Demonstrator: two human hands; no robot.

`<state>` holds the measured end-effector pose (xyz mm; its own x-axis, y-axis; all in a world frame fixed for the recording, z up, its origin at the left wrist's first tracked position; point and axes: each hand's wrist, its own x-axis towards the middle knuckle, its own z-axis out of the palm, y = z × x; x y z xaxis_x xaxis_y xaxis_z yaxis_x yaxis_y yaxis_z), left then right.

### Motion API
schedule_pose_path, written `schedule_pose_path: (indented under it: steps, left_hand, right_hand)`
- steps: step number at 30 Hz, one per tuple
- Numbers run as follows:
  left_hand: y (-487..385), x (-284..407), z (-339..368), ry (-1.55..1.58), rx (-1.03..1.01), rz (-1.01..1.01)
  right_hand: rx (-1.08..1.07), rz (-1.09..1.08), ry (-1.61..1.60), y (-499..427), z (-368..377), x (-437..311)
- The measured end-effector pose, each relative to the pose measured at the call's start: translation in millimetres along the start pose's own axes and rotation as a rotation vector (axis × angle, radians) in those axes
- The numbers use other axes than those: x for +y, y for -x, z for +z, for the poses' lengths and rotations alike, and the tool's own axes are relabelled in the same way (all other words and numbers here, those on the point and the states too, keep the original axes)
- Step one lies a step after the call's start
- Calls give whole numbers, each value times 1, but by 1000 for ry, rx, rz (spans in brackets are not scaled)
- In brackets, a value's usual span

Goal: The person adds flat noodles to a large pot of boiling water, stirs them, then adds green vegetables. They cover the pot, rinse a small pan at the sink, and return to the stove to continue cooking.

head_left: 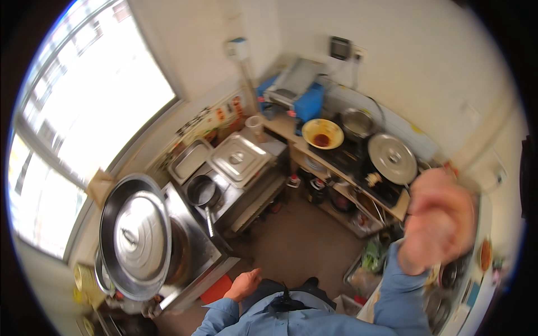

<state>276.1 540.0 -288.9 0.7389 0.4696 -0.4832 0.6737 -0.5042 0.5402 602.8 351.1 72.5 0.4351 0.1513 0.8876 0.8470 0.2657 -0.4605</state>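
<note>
My right hand (439, 218) is raised close to the camera at the right, blurred, in front of the counter's end. Whether its fingers hold anything does not show. Low at the centre, my left hand (245, 284) hangs near my body with its fingers curled; no object shows in it. Beside the right hand, a round metal lid (393, 158) covers a pot on the dark counter. To the left of that lid are a metal pot (357, 122) and a yellow bowl (323, 134) with dark red sauce in it.
A large metal basin (163, 235) with a domed lid (141, 237) stands on the left steel table. A small saucepan (203, 191) and a lidded steel tray (239, 158) sit beyond it. Leafy greens (372, 255) lie in a crate at the lower right. Shelves run below the wooden counter (294, 136).
</note>
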Motion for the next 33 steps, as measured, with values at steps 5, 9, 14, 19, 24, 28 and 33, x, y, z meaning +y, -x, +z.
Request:
schedule_pose_path:
  steps: [5, 9, 14, 19, 24, 28, 33]
  left_hand:
    - [26, -66, 31, 232, 116, -284]
    - [47, -144, 88, 379, 290, -434]
    - [78, -211, 184, 1090, 581, -846]
    - [118, -184, 248, 1760, 765, -1169]
    - [62, -84, 219, 1405, 695, -1353]
    - [53, -4, 175, 1264, 713, -1414]
    - [76, 99, 154, 1229, 862, -1541]
  right_hand:
    - [-480, 720, 9, 126, 144, 135]
    - [-1614, 604, 85, 272, 220, 178]
    - [-1867, 292, -280, 358, 307, 206]
    - [-1545, 1485, -511, 418, 431, 205]
    - [-1373, 1575, -334, 460, 505, 190]
    - [-1350, 1367, -119, 475, 526, 176]
    - [-1106, 2182, -530, 475, 537, 198]
